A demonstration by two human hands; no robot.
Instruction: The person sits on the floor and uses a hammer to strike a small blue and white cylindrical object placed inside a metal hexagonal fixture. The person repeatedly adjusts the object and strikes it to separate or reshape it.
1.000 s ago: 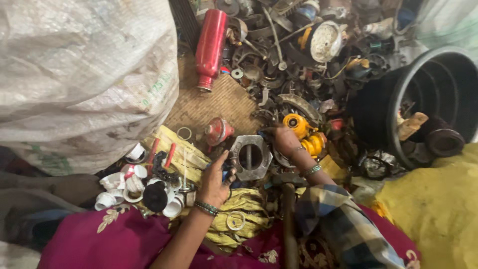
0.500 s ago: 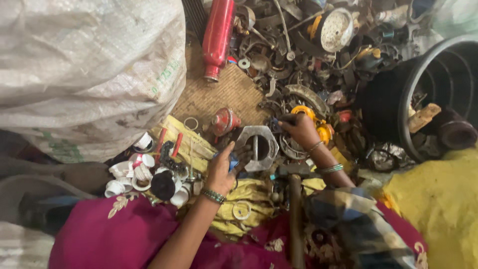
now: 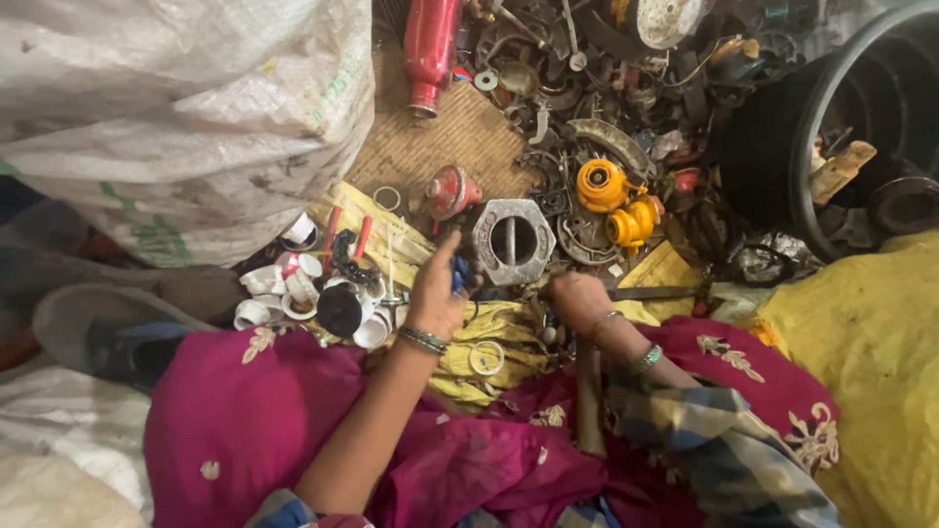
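The left hand (image 3: 435, 298) pinches a small dark blue piece (image 3: 460, 279), mostly hidden, at nine o'clock of the grey hexagonal metal housing (image 3: 509, 242). The right hand (image 3: 577, 298) curls closed at five o'clock; its grip's contents cannot be made out.

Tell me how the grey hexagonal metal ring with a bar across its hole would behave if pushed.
The grey hexagonal metal ring looks thick and cast, so probably heavy and stiff. Lying flat with straight sides, it should slide, not roll. Scrap crowding its far side would likely block it.

I see a dull grey cast-metal hexagonal housing (image 3: 510, 242) on a rough woven mat (image 3: 445, 137). Beside it, the red bottle (image 3: 430, 44) looks glossy, the sack (image 3: 176, 117) coarse woven plastic.
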